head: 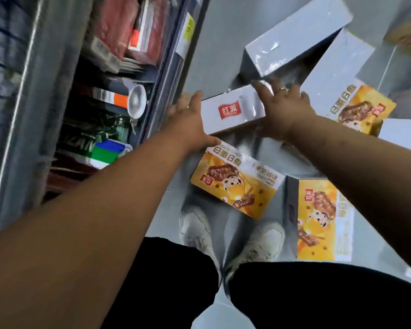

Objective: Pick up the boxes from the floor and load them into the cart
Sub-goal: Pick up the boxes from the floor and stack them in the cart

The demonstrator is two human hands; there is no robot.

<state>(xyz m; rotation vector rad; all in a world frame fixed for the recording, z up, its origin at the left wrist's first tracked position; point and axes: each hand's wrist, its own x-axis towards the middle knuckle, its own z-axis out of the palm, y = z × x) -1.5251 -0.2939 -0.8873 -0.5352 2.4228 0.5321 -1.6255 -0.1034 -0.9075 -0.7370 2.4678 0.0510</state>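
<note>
From your head camera you looked straight down at a glossy grey floor [211, 55] that mirrored the goods lying on it. A shelf unit [105, 67] packed with assorted packets ran along the 9 o'clock side, with a price label [188, 32] on its edge. Your pale shoes [195, 229] stood at 6 o'clock, below black trousers.

The white box [233, 110], marked with a red logo, sat just above the middle of the view, between your two hands. Its long axis ran roughly from 9 to 3 o'clock, with the right end lifted slightly toward 2. The logo face was turned up toward you and read upright. The blur did not let you tell whether it was clear of the floor.

Your left hand [190, 115] lay flat against the box's 9 o'clock end, fingers straight and pointing to 12, thumb stretched along the near lower edge. Your right hand [287, 110], wearing a ring, was splayed over the 3 o'clock end, fingers across the top and thumb under the near edge, clasping it.

A yellow box [237, 184] lay on the floor just below the white one, toward 6 o'clock. A second yellow box [323, 219] lay at 4 o'clock, and a third [363, 110] at 3 o'clock beyond your right hand. Two plain grey boxes [299, 39] lay at 1 o'clock.
</note>
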